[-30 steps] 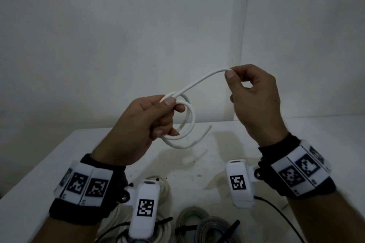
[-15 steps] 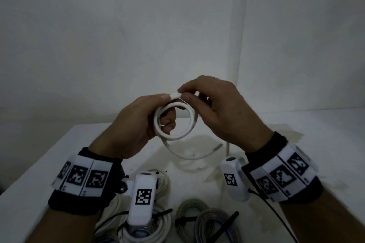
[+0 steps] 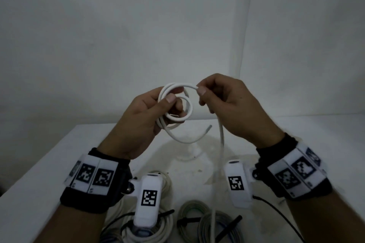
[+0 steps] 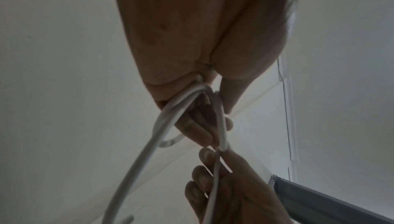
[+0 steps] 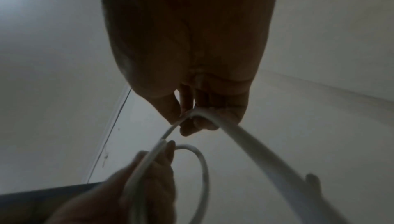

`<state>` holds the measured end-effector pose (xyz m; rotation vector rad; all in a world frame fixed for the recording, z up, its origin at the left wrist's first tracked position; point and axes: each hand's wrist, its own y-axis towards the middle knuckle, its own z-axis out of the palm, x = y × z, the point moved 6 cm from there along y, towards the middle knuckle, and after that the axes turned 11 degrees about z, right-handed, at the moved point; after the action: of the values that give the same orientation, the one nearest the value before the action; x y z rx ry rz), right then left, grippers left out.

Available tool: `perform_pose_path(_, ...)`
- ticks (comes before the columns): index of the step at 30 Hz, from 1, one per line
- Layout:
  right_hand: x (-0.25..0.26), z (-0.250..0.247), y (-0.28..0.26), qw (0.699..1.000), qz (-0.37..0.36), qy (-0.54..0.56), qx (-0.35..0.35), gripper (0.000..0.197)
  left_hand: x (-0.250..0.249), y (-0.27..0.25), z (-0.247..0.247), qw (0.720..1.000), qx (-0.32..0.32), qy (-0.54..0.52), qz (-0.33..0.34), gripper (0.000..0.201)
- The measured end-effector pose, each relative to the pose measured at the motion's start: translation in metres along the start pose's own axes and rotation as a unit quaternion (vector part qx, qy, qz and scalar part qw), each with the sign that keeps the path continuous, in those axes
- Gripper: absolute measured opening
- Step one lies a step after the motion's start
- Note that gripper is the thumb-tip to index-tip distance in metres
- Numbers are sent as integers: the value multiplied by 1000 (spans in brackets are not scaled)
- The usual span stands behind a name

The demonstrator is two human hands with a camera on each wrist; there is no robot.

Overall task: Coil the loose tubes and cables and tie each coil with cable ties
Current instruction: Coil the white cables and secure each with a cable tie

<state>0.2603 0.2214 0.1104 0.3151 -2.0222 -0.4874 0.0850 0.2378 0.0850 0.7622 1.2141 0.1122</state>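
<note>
Pinching white tube point(image 3: 177, 102) (both hands).

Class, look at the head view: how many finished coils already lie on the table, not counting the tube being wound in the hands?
3, at the near edge: a white coil under the left wrist camera, and two grey coils overlapping right of it. The frame's bottom edge may hide more.
</note>
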Motion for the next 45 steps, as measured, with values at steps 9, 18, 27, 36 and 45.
perform_pose_path(9, 16, 7, 2, 997, -48, -42, 40, 11, 0, -3, 9, 999, 29, -8, -42, 36)
perform_pose_path(18, -1, -11, 6, 993, 32, 33, 113, 11, -16, -2, 1, 999, 49, 4, 2, 41)
perform_pose_path(27, 32, 5, 19, 990, -96, -78, 70, 24, -11, -1, 2, 999, 38, 11, 7, 26)
perform_pose_path(36, -19, 22, -37, 970, 189, -99, 116, 52, -23, 3, -5, 986, -63, -124, 93, 21)
perform_pose_path(45, -12, 52, -28, 910, 226, 336, 86, 51, -7, 1, 10, 983, -105, -137, 66, 28)
